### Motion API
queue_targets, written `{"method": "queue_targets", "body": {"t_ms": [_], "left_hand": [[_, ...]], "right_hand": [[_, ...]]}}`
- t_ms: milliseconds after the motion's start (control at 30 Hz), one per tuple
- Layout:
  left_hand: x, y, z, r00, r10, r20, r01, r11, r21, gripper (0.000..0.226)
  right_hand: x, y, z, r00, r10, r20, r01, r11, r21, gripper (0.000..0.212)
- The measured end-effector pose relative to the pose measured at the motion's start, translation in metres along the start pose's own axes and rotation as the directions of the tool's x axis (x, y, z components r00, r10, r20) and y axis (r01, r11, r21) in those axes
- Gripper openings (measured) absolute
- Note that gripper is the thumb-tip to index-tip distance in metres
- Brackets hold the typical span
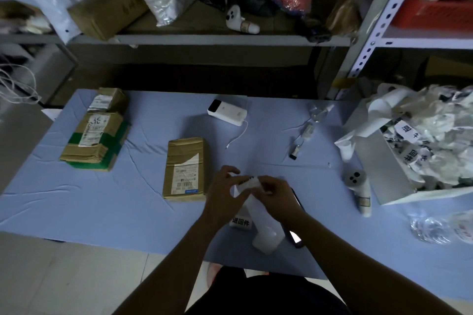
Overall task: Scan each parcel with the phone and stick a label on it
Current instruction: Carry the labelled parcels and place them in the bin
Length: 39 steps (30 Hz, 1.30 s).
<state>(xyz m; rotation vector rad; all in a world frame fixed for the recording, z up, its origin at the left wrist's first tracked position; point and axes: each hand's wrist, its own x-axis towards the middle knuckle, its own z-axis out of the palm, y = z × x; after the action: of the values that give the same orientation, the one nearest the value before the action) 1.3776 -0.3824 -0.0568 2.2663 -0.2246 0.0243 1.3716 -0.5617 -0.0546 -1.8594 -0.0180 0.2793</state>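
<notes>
A brown cardboard parcel [184, 169] with a shipping slip lies on the blue table cover, just left of my hands. My left hand [225, 194] and my right hand [275, 195] both pinch a white label [247, 182] at the top of a label strip [258, 215] that runs down to a roll [267, 238]. A printed label [240, 222] hangs from the strip below my left hand. The phone [297, 236], screen lit, lies under my right forearm. Two more taped parcels [96, 138] are stacked at the far left.
A white power bank [227, 112] with a cable sits at the table's back. A white handheld scanner [358, 188] lies at the right, beside a box [378, 171] full of crumpled label backing. Small clear packets [311, 125] lie right of centre. Shelves with bags stand behind.
</notes>
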Motion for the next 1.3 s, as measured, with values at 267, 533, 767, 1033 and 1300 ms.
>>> {"method": "queue_targets", "body": {"t_ms": [267,533,767,1033,1300], "left_hand": [[0.004,0.001,-0.016,0.992,0.099,0.08,-0.105,0.991,0.084,0.036],[0.004,0.0,-0.022,0.954,0.218,0.208,-0.267,0.931,0.249,0.034],[-0.003,-0.002,-0.023,0.993,0.025,0.116,-0.03,0.999,0.036,0.021],[0.007,-0.005,-0.05,0.934,-0.092,-0.346,0.161,0.971,0.177,0.023],[0.0,0.011,-0.06,0.931,0.264,-0.251,-0.109,0.859,0.501,0.027]], "right_hand": [[0.0,0.001,0.005,0.996,-0.025,0.08,0.03,0.998,-0.059,0.015],[0.0,-0.005,0.011,0.995,-0.049,0.09,0.055,0.996,-0.066,0.019],[-0.004,0.001,0.016,0.998,-0.008,0.055,0.017,0.986,-0.164,0.013],[-0.01,0.01,0.011,0.899,0.218,-0.38,-0.357,0.867,-0.348,0.048],[0.034,-0.067,0.048,0.978,0.193,-0.078,-0.159,0.935,0.318,0.029]]}}
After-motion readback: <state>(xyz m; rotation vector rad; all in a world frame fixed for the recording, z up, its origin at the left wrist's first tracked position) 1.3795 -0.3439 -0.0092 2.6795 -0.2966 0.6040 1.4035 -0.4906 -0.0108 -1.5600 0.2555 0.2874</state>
